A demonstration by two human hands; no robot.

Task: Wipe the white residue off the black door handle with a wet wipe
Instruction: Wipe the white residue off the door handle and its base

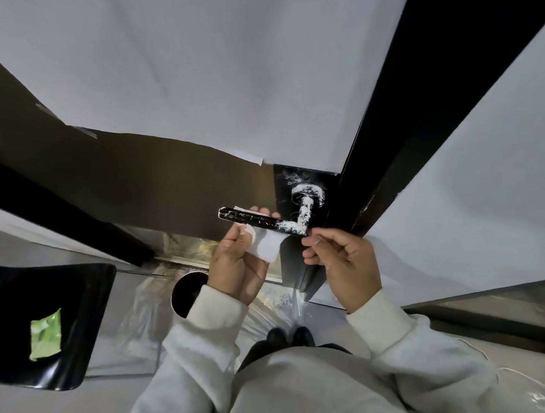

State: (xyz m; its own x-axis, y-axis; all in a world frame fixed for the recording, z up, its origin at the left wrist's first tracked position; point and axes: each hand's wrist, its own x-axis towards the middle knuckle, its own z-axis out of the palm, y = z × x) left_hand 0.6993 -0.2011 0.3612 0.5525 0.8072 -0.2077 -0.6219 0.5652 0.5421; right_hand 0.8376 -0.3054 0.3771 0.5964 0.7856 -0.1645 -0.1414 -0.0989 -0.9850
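Black door handle sits centre frame, white residue thick at bend and rose, streaks along lever. Your left hand wraps wet wipe around lever from below, fingers curled behind it, thumb pressing wipe in front. Your right hand hangs just beside bend, fingers loosely curled, thumb and forefinger tips together, nothing visibly held. Green packet lies on black chair, lower left.

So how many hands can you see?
2. The left hand holds the wet wipe under the black door handle. The right hand is just below the handle's bend, fingers curled; I cannot tell whether it pinches anything.
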